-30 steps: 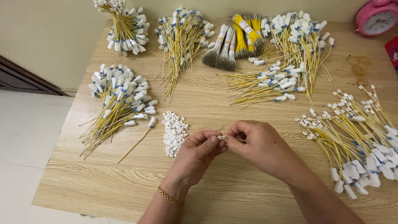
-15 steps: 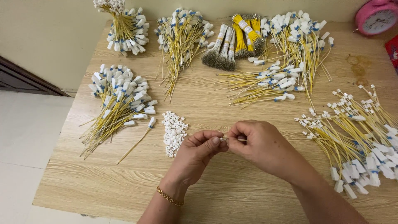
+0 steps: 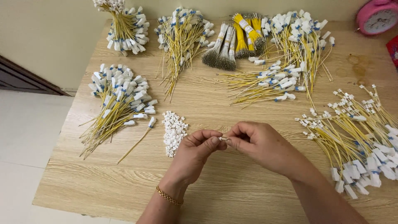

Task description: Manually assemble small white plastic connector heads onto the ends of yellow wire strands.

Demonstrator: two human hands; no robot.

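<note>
My left hand (image 3: 195, 155) and my right hand (image 3: 261, 145) meet above the wooden table (image 3: 124, 182), fingertips pinched together on a small white connector (image 3: 223, 138). Most of the piece is hidden by my fingers, and I cannot tell whether a wire is attached. A gold bracelet (image 3: 169, 196) sits on my left wrist. A little pile of loose white connectors (image 3: 173, 132) lies just left of my left hand. A single yellow wire with a white end (image 3: 137, 141) lies further left.
Bundles of yellow wires with white and blue ends lie around: left (image 3: 116, 99), back left (image 3: 124, 25), back middle (image 3: 180, 41), back right (image 3: 286, 62), right (image 3: 360, 137). Banded wire bunches (image 3: 234, 41) lie at the back. A pink alarm clock (image 3: 377, 16) stands top right.
None of the piles has moved. My fingertips stay pinched on the small piece, with only slight finger shifts.
</note>
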